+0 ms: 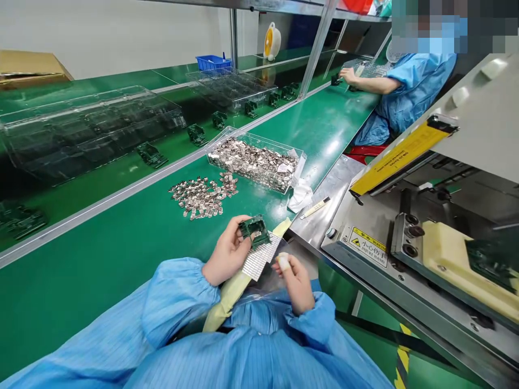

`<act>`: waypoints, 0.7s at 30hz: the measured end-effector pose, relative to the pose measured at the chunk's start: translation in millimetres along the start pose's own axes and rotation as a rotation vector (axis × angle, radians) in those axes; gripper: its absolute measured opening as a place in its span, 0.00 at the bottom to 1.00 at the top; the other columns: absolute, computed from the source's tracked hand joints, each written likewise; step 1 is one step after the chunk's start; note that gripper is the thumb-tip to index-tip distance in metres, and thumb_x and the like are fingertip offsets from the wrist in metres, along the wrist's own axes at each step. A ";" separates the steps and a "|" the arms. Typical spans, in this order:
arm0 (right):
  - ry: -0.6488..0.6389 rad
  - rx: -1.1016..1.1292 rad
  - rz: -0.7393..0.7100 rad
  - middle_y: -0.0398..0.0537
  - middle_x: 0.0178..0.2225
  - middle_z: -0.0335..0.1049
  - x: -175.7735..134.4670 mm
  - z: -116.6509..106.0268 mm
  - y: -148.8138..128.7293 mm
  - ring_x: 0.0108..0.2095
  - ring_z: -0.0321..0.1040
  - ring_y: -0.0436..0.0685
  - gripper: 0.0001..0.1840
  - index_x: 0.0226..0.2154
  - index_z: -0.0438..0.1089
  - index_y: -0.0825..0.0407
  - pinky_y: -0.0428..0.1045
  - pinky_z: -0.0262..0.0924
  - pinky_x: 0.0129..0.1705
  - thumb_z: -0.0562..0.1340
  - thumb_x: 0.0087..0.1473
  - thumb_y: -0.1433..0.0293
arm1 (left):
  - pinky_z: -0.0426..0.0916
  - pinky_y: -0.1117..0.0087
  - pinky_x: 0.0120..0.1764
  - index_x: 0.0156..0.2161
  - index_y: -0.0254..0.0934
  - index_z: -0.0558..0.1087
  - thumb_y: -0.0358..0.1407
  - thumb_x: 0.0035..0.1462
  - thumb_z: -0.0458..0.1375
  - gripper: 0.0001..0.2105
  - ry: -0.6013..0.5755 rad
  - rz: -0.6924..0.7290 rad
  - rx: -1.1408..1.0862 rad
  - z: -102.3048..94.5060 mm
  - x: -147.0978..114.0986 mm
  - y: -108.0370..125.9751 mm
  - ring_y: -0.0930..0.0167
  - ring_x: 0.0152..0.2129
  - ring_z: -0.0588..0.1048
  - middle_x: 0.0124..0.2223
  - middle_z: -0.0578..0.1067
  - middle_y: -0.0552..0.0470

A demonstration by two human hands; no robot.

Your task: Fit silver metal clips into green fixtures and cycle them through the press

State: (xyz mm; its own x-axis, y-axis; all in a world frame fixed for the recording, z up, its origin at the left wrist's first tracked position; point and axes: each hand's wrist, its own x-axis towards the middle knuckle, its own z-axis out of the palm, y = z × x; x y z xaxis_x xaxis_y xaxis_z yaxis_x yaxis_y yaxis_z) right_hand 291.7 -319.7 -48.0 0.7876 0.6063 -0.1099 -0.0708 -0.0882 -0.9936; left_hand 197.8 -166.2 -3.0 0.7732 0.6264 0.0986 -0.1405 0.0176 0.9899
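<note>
My left hand grips a dark green plastic housing with an open middle, its thumb reaching over the near side. Under that hand lies a sheet marked off in small pale rectangles, resting on a yellow strip at the bench edge. My right hand is just right of the sheet, apart from the housing. A white covering sits on one of its fingertips, and the fingers are drawn together; whether they hold something small is hidden. Beyond my left hand lies a loose pile of small metal pieces.
A clear tray full of metal pieces stands behind the pile. Beside it are a white cloth and a cutter knife. A machine borders the right. Green housings line the belt; a co-worker sits farther along.
</note>
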 end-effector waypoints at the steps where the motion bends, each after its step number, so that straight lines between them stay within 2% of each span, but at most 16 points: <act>1: -0.044 0.000 0.006 0.45 0.21 0.71 0.0 3.0 2.9 0.23 0.66 0.55 0.21 0.25 0.72 0.52 0.49 0.62 0.26 0.65 0.47 0.50 | 0.71 0.73 0.38 0.51 0.39 0.63 0.38 0.57 0.60 0.18 -0.033 -0.001 0.002 3.2 6.1 -3.6 0.72 0.35 0.74 0.38 0.73 0.52; 4: -0.113 0.006 0.006 0.43 0.18 0.68 -2.0 18.2 4.3 0.21 0.63 0.53 0.22 0.20 0.69 0.52 0.47 0.59 0.24 0.65 0.48 0.51 | 0.70 0.73 0.38 0.53 0.38 0.63 0.38 0.58 0.60 0.19 -0.115 -0.027 0.015 10.0 15.7 -10.6 0.72 0.35 0.74 0.38 0.73 0.51; 8: -0.102 0.004 -0.037 0.42 0.17 0.65 -3.0 28.6 5.8 0.21 0.60 0.51 0.23 0.19 0.66 0.52 0.47 0.57 0.24 0.61 0.53 0.52 | 0.70 0.73 0.36 0.53 0.38 0.62 0.40 0.58 0.61 0.20 -0.119 -0.081 -0.025 9.5 16.5 -11.6 0.72 0.32 0.74 0.38 0.74 0.51; 15: -0.085 -0.091 -0.159 0.42 0.17 0.61 -2.1 23.9 19.9 0.21 0.57 0.52 0.24 0.17 0.63 0.50 0.48 0.53 0.25 0.56 0.57 0.53 | 0.71 0.72 0.35 0.55 0.39 0.64 0.40 0.57 0.62 0.22 -0.110 -0.109 -0.018 4.0 15.2 -17.5 0.71 0.31 0.74 0.36 0.73 0.51; 21: -0.244 -0.224 -0.203 0.44 0.20 0.66 -1.4 9.6 20.9 0.23 0.63 0.54 0.18 0.20 0.67 0.49 0.49 0.56 0.28 0.55 0.56 0.59 | 0.71 0.72 0.35 0.54 0.38 0.65 0.40 0.57 0.62 0.21 -0.111 -0.116 -0.026 3.7 15.5 -17.5 0.71 0.31 0.74 0.35 0.73 0.50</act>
State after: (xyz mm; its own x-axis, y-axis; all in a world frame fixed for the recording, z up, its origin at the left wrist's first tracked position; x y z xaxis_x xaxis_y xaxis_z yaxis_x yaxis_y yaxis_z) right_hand 283.2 -314.8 -68.9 0.6009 0.7972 0.0584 0.2285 -0.1013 -0.9683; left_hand 214.6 -159.7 -18.4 0.8488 0.5287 -0.0041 -0.0611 0.1059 0.9925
